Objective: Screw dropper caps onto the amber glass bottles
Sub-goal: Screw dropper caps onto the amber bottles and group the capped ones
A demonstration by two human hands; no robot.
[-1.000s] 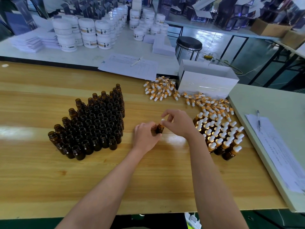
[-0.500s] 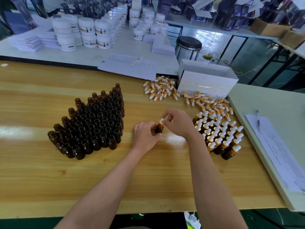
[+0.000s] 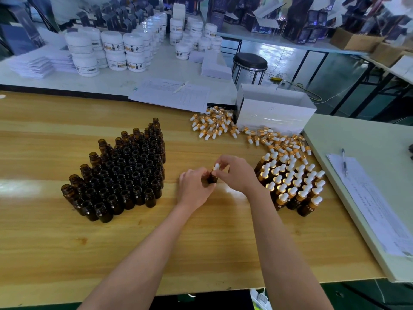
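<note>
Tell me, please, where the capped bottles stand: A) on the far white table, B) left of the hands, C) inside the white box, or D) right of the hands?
D: the capped bottles stand clustered just right of the right hand; the open bottles are on the left.

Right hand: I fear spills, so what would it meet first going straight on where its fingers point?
The right hand points left, pinching the dropper cap on the bottle; beyond that, probably the left hand, well before the open bottles.
</note>
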